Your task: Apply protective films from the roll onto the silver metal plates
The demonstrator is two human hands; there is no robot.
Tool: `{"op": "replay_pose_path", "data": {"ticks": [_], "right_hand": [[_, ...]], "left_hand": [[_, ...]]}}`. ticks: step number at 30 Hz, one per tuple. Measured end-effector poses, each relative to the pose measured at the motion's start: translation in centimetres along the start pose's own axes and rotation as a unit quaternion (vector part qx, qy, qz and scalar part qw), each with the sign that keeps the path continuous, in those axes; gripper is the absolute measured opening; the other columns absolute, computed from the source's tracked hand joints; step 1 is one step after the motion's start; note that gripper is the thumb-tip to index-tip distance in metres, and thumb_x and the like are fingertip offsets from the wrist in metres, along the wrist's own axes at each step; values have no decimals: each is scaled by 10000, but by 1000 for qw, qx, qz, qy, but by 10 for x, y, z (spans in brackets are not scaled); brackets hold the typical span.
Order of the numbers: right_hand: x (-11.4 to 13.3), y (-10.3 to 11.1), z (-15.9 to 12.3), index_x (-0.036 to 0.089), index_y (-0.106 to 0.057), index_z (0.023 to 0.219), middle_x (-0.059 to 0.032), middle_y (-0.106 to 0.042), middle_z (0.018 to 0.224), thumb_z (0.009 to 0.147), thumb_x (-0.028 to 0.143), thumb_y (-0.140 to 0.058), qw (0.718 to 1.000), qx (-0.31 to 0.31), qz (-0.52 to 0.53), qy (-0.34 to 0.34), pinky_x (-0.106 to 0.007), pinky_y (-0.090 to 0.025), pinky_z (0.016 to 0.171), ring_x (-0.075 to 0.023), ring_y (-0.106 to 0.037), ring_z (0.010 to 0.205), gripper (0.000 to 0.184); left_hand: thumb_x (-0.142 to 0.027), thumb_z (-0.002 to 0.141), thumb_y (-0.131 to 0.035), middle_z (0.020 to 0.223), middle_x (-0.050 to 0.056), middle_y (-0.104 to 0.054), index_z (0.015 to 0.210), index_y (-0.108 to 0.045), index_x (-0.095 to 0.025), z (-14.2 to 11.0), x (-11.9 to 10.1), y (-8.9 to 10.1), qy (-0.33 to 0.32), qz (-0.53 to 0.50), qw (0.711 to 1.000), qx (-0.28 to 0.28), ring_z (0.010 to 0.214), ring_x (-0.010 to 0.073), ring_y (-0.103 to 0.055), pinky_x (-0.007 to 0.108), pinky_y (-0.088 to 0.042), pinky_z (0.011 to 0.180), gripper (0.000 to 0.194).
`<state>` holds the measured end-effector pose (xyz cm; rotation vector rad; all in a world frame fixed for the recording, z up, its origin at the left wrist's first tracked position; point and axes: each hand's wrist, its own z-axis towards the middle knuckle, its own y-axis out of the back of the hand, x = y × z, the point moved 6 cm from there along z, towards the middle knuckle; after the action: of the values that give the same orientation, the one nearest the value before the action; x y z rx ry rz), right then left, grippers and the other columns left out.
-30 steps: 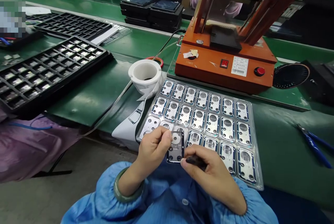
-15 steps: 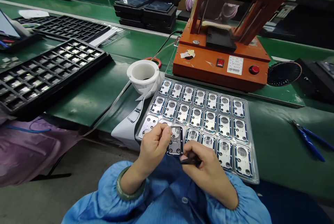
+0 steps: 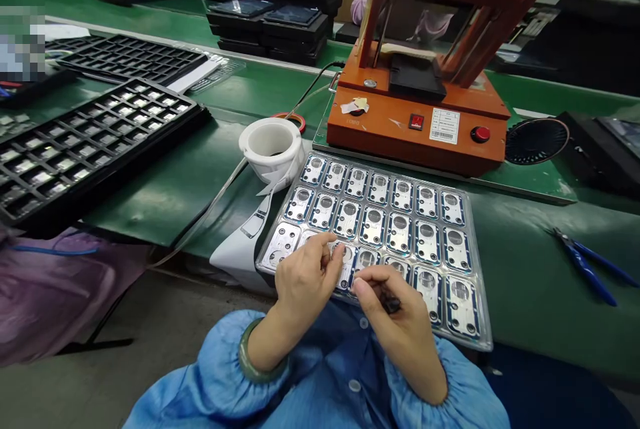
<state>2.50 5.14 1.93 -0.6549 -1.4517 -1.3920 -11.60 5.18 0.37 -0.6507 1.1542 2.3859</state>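
A clear plastic tray (image 3: 475,242) holds rows of silver metal plates with blue edges and round openings. My left hand (image 3: 307,279) is over the tray's front row, thumb and index finger apart with nothing seen between them. Just beside its thumb, one metal plate (image 3: 346,269) lies in the front row. My right hand (image 3: 397,319) is closed at the tray's front edge, its thumb and index finger pinched together. Inside its curled fingers sits a slim black tool (image 3: 391,302), mostly hidden. Whether the pinched fingertips hold anything, I cannot tell.
A white tape roll (image 3: 271,149) with a trailing liner stands left of the tray. Behind is an orange press machine (image 3: 415,119). Blue-handled pliers (image 3: 590,269) lie to the right. A black compartment tray (image 3: 90,142) of small parts is at left, near stacked black trays (image 3: 270,32).
The metal plate that was held up in my left fingers now lies in the tray's front row. My left thumb and index finger have parted. The view has shifted slightly.
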Motion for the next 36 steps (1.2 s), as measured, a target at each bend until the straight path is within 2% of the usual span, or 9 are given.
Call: {"op": "replay_pose_path", "data": {"ticks": [5,12,16,18,22,26,28,32,36], "right_hand": [[3,-2,-1,206,-615,850,27,-567,660,897,272,-528,1000,4,-19,23,-221,-399,493,-98,-477,505,118],[7,-2,-1,208,-618,867,24,-613,715,895,243,-540,999,-6,-9,53,-196,-435,515,-91,-532,543,90],[6,-3,-2,207,-617,861,21,-606,709,897,252,-542,998,-3,-28,60,-202,-447,540,-99,-540,561,94],[6,-3,-4,210,-616,864,18,-607,711,899,253,-539,997,0,-36,67,-208,-449,546,-105,-543,567,95],[5,-2,-6,220,-609,861,18,-619,705,901,260,-541,995,1,-59,84,-212,-439,532,-112,-552,561,88],[6,-3,-7,227,-605,855,22,-608,681,900,266,-541,992,1,-76,101,-211,-418,508,-113,-533,538,88],[5,-3,-8,224,-610,848,19,-597,663,899,282,-543,992,-1,-75,100,-217,-405,498,-115,-517,526,103],[4,-5,-8,217,-623,826,5,-593,665,895,329,-547,995,-8,-65,77,-234,-407,517,-127,-509,535,151],[4,-6,-8,220,-626,821,-1,-604,681,890,342,-554,995,-3,-60,78,-230,-418,532,-128,-521,545,158]], "left_hand": [[-268,874,-548,617,-15,-591,798,-641,-185,-4,-7,1,-82,-16,996,26,543,94,-539,209,-381,538,146],[-204,851,-551,599,13,-582,675,-663,-176,-12,-10,6,-167,-36,985,11,561,111,-520,233,-380,524,211],[-188,844,-556,630,18,-590,720,-669,-168,-13,-6,11,-132,-92,987,1,590,115,-548,233,-426,544,168],[-184,855,-531,658,16,-589,782,-667,-171,-17,-2,18,-110,-141,983,-29,611,114,-561,229,-456,559,155],[-184,880,-477,734,23,-588,889,-611,-182,-27,17,40,-53,-174,971,-155,699,134,-578,275,-499,645,134],[-215,883,-488,947,71,-593,1028,-558,-182,-28,51,63,42,-69,962,-259,937,189,-577,374,-497,844,164],[-267,872,-526,1098,108,-570,1142,-525,-177,-23,66,69,66,-9,966,-251,1078,222,-537,415,-457,942,285],[-413,857,-541,1351,172,-453,1365,-361,-172,-19,89,58,90,23,985,-145,1276,286,-416,484,-366,1055,590],[-390,853,-535,1376,169,-462,1389,-334,-179,-24,101,41,137,22,987,-81,1279,310,-428,537,-343,1063,611]]}}
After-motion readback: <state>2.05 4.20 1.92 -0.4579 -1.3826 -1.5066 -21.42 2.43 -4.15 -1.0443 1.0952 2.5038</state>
